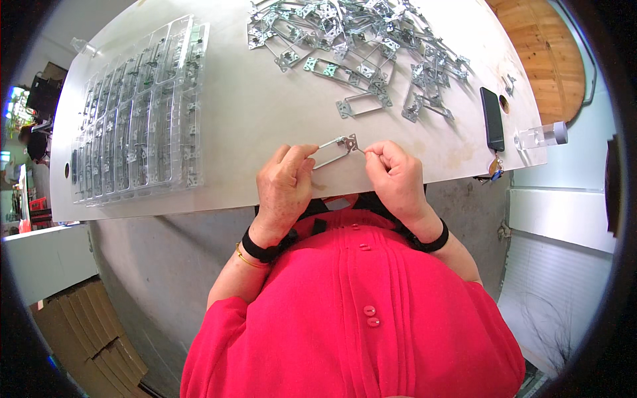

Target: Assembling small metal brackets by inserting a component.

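Close to the table's front edge, a thin metal bracket (352,142) is held between my hands. It has a long rectangular wire-like frame and a small plate with holes at its right end. My left hand (284,186) is closed, its thumb and fingers pinching the frame's left end, which they partly hide. My right hand (398,178) is closed too, thumb against forefinger, just beside the holed plate. A thin piece shows at its fingertips, too small to name. Beyond my hands lies a tangled pile of similar metal brackets (365,73).
Clear plastic trays (204,60) filled with metal parts lie on the white table (232,126) at the left. To the right are a black phone (492,119), a clear bottle (539,136) and keys (494,169) at the edge. Cardboard (86,325) stands at lower left.
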`<state>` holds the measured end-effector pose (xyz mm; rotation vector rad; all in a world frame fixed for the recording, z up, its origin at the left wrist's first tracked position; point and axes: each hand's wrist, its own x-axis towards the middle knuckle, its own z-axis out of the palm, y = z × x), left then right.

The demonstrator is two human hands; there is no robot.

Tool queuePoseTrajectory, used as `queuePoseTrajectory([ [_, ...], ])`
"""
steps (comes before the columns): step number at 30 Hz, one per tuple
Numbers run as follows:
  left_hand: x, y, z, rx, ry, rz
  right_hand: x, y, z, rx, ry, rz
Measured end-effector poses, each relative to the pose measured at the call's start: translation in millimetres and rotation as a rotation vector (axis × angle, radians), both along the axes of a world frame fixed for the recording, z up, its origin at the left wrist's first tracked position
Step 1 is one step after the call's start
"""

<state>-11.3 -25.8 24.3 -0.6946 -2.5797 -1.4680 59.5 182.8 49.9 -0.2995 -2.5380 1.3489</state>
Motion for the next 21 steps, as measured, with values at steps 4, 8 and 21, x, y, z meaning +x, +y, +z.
queuePoseTrajectory([
  [4,0,0,-1,-0.004,0.017,0.001,-3,-1,1,-0.128,-0.061,-0.007],
  [8,0,0,-2,-0.021,0.021,0.004,-5,1,-4,-0.153,-0.054,-0.017],
  [21,0,-1,0,0.000,-0.005,-0.010,-7,-2,-11,-0.247,-0.078,-0.045],
])
